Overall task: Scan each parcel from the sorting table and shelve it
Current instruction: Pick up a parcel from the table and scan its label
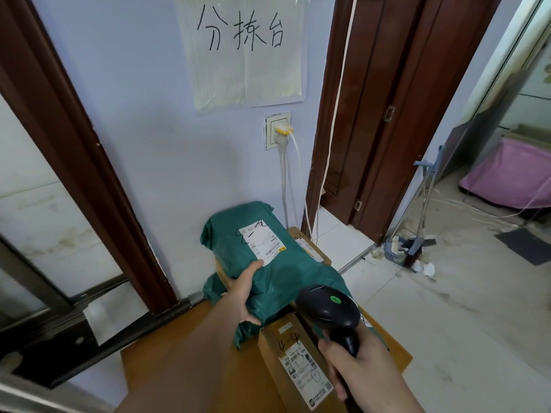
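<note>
Head view is showing your left hand [243,296] gripping the near left edge of a green plastic mailer parcel [268,263], thumb lying on top just below its white shipping label [264,239]. That parcel is sitting on top of the pile on the low wooden sorting table [167,362], against the wall, with another green bag [213,289] and a cardboard box [310,245] partly showing beneath it. Your right hand [354,368] is clutching the handle of a black barcode scanner [329,311], whose green light is glowing, its head hovering over the mailer's near end. A long cardboard box [295,362] with its own label is lying just beside your right hand.
</note>
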Motion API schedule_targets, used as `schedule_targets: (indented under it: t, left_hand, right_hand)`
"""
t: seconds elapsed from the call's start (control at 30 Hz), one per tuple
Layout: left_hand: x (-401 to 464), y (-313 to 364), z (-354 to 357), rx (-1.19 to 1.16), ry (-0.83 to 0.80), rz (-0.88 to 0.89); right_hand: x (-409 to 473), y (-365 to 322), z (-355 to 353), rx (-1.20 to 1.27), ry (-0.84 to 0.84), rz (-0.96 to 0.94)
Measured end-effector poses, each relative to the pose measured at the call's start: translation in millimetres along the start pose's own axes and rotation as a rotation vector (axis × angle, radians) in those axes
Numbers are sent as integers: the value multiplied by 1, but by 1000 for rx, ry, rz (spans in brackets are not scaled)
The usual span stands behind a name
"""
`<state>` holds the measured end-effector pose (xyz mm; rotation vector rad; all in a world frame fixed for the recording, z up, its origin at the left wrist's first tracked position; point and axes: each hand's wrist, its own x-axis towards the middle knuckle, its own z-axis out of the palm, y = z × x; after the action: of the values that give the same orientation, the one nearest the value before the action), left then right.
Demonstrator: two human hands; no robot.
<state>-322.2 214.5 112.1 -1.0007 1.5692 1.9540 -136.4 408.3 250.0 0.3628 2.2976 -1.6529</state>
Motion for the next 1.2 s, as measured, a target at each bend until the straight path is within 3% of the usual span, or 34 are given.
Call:
schedule_targets:
  t: [0.67, 1.2]
  left_hand:
    - [-21, -14, -18, -182, -45, 54]
    - [-38, 27, -76, 261, 27, 202]
  right_hand:
    - [-29, 5, 4, 6, -4, -42]
    - [-54, 5, 13, 54, -9, 15]
